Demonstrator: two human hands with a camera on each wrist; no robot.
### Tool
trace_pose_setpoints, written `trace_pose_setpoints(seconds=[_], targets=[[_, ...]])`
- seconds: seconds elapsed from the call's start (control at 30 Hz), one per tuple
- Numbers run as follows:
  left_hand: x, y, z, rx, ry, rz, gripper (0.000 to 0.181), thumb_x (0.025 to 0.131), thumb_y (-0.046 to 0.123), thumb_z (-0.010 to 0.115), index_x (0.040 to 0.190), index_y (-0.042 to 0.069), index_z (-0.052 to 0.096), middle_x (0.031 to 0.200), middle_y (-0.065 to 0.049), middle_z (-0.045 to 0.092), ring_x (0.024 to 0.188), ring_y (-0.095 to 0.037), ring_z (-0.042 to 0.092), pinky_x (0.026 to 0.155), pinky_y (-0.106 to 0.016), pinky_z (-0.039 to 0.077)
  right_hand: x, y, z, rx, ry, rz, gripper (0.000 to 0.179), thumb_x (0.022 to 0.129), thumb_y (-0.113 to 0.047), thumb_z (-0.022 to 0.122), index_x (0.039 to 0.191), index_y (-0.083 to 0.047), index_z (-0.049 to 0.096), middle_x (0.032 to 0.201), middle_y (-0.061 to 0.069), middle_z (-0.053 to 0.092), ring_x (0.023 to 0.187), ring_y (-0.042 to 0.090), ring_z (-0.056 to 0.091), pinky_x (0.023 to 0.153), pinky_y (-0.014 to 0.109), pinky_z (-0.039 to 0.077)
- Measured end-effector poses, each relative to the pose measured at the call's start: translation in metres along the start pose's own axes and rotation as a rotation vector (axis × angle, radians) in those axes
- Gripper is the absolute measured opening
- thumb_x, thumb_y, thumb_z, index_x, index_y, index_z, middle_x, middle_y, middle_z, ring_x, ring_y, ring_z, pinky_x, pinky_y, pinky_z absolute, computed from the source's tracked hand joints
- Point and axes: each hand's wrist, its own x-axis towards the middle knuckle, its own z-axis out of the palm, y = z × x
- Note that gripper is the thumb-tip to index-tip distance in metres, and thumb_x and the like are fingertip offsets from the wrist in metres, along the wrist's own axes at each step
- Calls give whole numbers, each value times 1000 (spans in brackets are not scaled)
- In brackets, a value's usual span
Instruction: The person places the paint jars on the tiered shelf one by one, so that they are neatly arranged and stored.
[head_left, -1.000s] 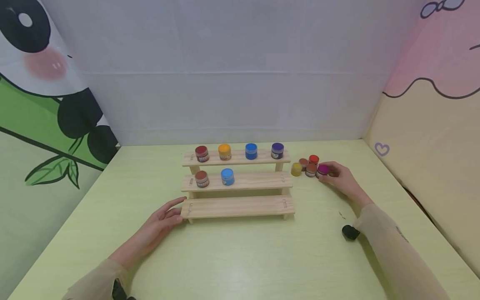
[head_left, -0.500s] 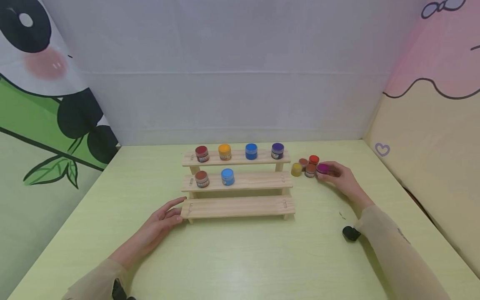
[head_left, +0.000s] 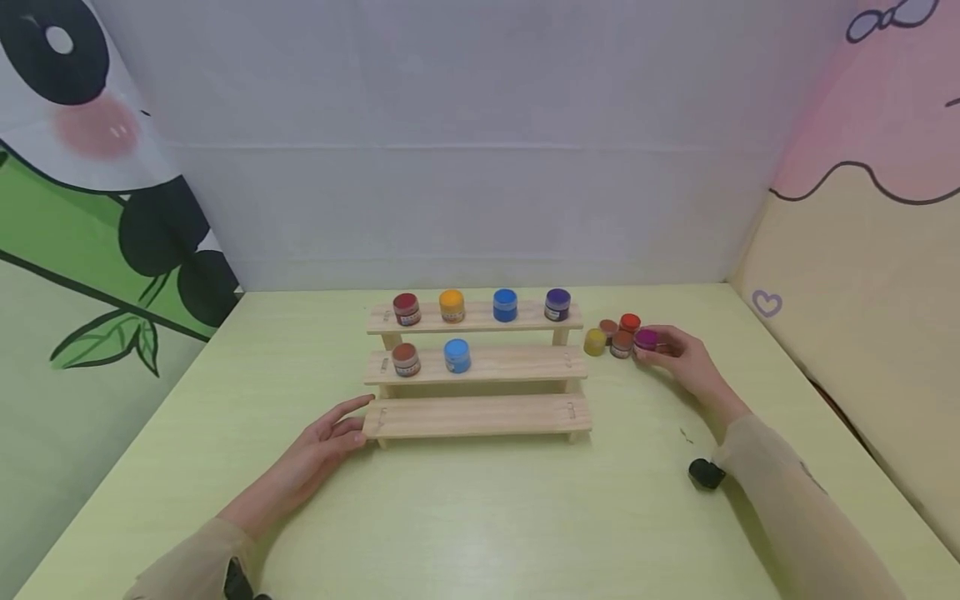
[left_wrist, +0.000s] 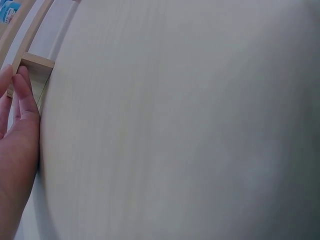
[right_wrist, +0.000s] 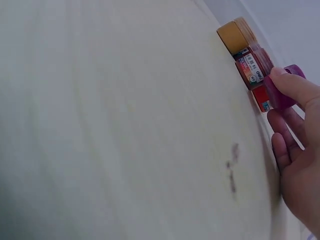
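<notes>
Head view's looking pretty bright, pale glare sitting on the surface (head_left: 480,521), soft shadow falling beside the right sleeve (head_left: 798,508). Wrist views are coming out dimmer, kinda hazy, bending the surface's edge and darkening toward one side.

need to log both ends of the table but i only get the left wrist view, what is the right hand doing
Observer: The right hand pinches a purple-lidded jar.
Operator: ok and what stands on the top shelf
Observer: Four jars, from left to right in the head view: a dark red jar, an orange jar, a blue jar and a violet jar.
Operator: which of the jars off the rack is closest to it
Observer: The yellow jar, standing on the table just to the right of the rack in the head view.
</notes>
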Motion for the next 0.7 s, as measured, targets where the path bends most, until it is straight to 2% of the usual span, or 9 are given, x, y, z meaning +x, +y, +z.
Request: trace_pose_setpoints(seconds=[0.1, 0.2, 0.3, 0.4, 0.57, 0.7], targets=[[0, 0, 0, 0, -2, -5, 66, 100, 24, 57, 157, 20, 22, 137, 3, 55, 119, -1, 57, 97, -13, 44, -3, -3, 0, -25, 11, 20, 59, 93, -38, 68, 142, -12, 48, 132, 14, 60, 100, 1, 54, 89, 17, 42], [-1, 1, 0, -2, -5, -5, 66, 101, 24, 56, 157, 19, 22, 135, 5, 56, 119, -1, 57, 97, -13, 44, -6, -6, 1, -31, 26, 21, 58, 93, -38, 68, 140, -12, 48, 132, 16, 60, 102, 4, 53, 89, 19, 42], [-1, 2, 0, -4, -7, -5, 67, 101, 23, 56, 157, 18, 21, 132, 7, 57, 119, -1, 57, 97, -13, 44, -9, -14, 2, -21, 35, 3, 54, 94, -32, 68, 139, -10, 49, 131, 18, 60, 101, 5, 54, 87, 16, 44], [-1, 2, 1, -3, -5, -5, 67, 100, 23, 57, 157, 18, 22, 133, 6, 57, 119, -1, 58, 97, -13, 44, -12, -19, 3, 0, 60, -35, 53, 93, -29, 70, 137, -9, 51, 126, 13, 63, 99, 3, 56, 83, 12, 45], [-2, 2, 1, -4, 0, -7, 66, 100, 23, 57, 157, 19, 23, 133, 6, 57, 119, -2, 58, 97, -13, 44, -14, -25, 7, 17, 106, -109, 52, 91, -32, 71, 134, -10, 53, 115, -4, 64, 97, -1, 59, 81, 9, 48], [-2, 2, 1, -9, 2, -7, 66, 100, 23, 57, 157, 19, 23, 132, 7, 57, 118, -1, 58, 97, -13, 45, -19, -38, 10, 30, 120, -156, 50, 91, -31, 71, 132, -10, 54, 114, -8, 62, 99, -3, 58, 81, 8, 48]])
